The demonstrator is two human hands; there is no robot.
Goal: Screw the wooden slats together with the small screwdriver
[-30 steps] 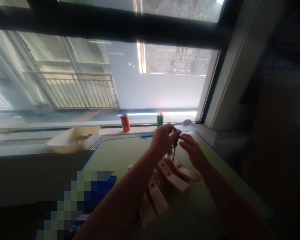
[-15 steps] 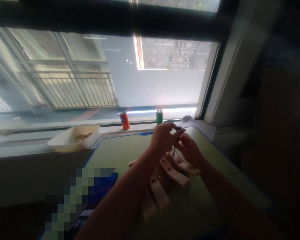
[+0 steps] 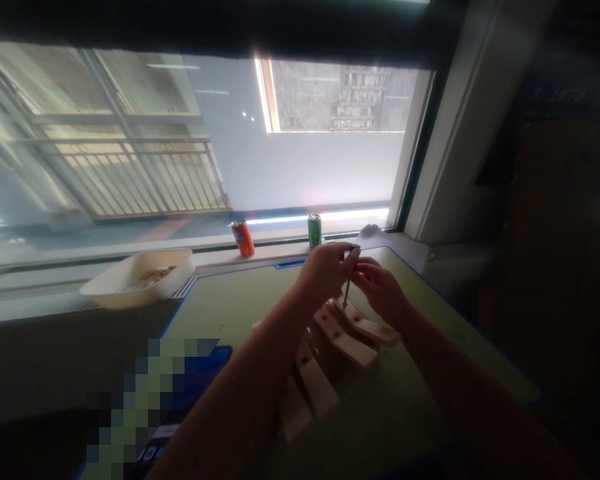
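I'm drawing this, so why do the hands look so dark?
In the head view, bright daylight glares through the window, probably leaving the left hand and right hand in shadow; also in the head view, the far left looks smeared and the far right nearly black.

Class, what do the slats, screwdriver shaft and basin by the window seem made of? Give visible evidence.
Slats: probably smooth, matte wood, from their pale tan surfaces.
Screwdriver shaft: likely bare metal; thin, grey.
Basin: perhaps smooth plastic, given its cream colour and rounded corners.
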